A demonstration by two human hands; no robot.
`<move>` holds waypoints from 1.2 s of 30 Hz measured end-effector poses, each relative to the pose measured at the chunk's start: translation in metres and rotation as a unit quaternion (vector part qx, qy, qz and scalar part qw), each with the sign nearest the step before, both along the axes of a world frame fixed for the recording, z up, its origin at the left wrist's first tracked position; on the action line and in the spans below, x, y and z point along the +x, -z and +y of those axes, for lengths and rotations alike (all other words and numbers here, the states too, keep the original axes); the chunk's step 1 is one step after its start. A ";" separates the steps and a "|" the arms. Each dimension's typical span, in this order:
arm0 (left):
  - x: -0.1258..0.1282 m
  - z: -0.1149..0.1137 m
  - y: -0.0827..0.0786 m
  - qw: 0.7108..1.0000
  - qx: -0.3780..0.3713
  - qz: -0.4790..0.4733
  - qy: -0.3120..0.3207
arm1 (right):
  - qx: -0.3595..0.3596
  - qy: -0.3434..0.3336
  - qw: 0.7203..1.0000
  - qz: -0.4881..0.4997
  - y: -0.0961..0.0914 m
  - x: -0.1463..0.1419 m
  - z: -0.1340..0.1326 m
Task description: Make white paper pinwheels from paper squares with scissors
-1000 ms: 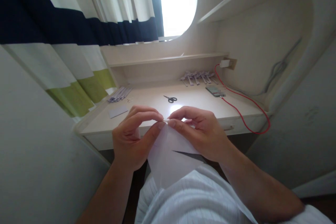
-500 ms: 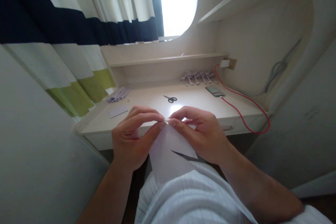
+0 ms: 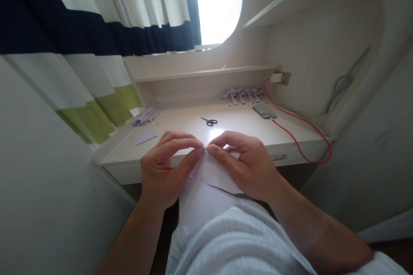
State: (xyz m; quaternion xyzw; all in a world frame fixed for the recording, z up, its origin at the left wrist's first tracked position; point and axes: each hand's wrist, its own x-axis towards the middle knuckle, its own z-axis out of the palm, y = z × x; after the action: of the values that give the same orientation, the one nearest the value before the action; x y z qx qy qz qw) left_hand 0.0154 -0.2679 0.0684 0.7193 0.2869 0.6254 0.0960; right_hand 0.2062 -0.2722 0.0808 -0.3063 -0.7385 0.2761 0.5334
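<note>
A white sheet of paper [image 3: 200, 193] hangs down from my fingertips in front of the desk, its lower part against my light striped clothing. My left hand [image 3: 171, 169] pinches the paper's top edge between thumb and forefinger. Right beside it, my right hand [image 3: 247, 163] pinches the same edge, the two sets of fingertips almost touching. A slit or gap shows between parts of the paper below my right hand. Whatever small fold lies between the fingertips is mostly hidden. Past my hands, scissors [image 3: 209, 121] with dark handles lie on the desk.
On the desk [image 3: 180, 114], rolled paper sticks [image 3: 147, 116] lie at left near a flat pale sheet [image 3: 145, 136]. Several folded paper pieces on sticks [image 3: 241, 94] are at the back. A phone [image 3: 264, 112] with a red cable [image 3: 298, 142] lies at right. A curtain [image 3: 97, 73] hangs at left.
The hanging paper has shifted slightly, and the dark gap in it looks narrower. My left hand has moved a little to the right; both hands keep their pinch.
</note>
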 end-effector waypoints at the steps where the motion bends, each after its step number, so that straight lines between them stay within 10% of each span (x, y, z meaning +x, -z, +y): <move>1: 0.000 0.001 0.000 1.000 0.003 0.001 0.000 | -0.002 -0.002 1.000 0.005 0.001 0.000 0.000; 36: -0.006 -0.014 -0.016 0.985 0.032 0.160 -0.054 | 0.095 -0.006 0.993 -0.075 0.002 0.007 0.002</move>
State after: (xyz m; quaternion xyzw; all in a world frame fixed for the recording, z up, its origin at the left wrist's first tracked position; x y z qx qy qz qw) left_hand 0.0092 -0.2818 0.0848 0.7961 0.3171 0.5154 -0.0079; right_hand 0.2132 -0.2700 0.0786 -0.2703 -0.8012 0.1840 0.5012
